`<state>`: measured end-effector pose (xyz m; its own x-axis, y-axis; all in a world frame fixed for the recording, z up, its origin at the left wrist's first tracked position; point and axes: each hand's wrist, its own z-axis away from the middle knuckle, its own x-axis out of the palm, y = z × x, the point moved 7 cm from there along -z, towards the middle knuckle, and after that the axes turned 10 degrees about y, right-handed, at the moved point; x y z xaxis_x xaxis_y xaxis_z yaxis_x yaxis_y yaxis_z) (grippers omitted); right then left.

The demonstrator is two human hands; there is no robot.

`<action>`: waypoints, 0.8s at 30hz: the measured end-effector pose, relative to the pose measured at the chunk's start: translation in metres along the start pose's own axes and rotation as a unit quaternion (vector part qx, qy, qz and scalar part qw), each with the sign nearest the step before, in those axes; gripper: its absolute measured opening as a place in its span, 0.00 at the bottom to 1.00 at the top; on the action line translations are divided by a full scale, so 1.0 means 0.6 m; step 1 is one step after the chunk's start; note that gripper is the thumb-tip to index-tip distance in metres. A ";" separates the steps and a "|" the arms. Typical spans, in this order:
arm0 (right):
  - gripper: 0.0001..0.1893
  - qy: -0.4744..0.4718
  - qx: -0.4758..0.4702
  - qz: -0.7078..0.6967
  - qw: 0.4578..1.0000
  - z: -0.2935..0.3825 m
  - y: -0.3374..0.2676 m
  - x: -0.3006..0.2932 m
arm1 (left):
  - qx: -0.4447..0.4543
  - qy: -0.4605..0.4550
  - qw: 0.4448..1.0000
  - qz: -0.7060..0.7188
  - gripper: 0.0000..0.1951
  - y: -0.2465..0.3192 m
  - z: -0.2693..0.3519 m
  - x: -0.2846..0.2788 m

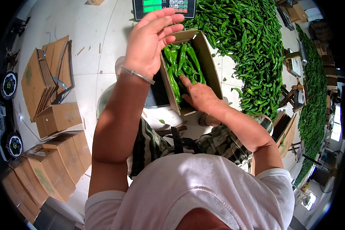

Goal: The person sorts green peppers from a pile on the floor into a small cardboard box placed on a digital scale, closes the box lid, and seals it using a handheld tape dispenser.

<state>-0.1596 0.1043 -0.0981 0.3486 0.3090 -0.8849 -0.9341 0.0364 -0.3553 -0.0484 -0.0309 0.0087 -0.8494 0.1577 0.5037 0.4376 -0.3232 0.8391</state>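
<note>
An open cardboard box (210, 57) stands before me with long green peppers (187, 59) in it. My right hand (201, 96) reaches over its near right corner, index finger extended and touching the peppers, with nothing visibly gripped. Raised above the box's far left edge, my left hand (148, 43) has its fingers apart and holds nothing; a metal bangle (136, 75) circles that wrist. Just beyond the fingers is the lit display of a digital scale (152, 9). The box rests on or over a dark scale platform (158, 96), which it partly hides.
A large heap of green peppers (247, 37) spreads over the floor at the far right. Flattened cartons (43, 83) tied with blue strap lie left, near closed boxes (57, 161). A wheeled vehicle (8, 115) stands at the left rim. Another pepper heap (313, 115) runs along the right.
</note>
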 end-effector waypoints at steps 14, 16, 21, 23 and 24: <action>0.09 0.036 -0.002 0.114 0.993 -0.040 0.029 0.015 | -0.006 0.028 1.000 0.002 0.16 0.014 0.005 -0.017; 0.10 0.050 -0.018 0.107 0.993 -0.047 0.038 0.016 | -0.001 0.032 0.999 -0.005 0.16 0.021 0.004 -0.018; 0.13 0.120 -0.013 0.078 0.990 -0.075 0.006 -0.075 | 0.009 0.055 0.998 0.023 0.18 0.030 0.007 -0.038; 0.14 0.224 -0.036 0.035 0.973 -0.090 0.004 -0.115 | 0.013 0.061 0.998 0.023 0.18 0.035 0.008 -0.040; 0.10 0.284 -0.067 0.005 0.956 -0.092 0.000 -0.132 | 0.014 0.067 0.997 0.025 0.18 0.036 0.006 -0.041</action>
<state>-0.1832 0.0275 -0.0446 0.3608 -0.2589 -0.8960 -0.9327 -0.0981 -0.3472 -0.0170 -0.0382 0.0152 -0.8574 0.0146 0.5144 0.4869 -0.3003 0.8202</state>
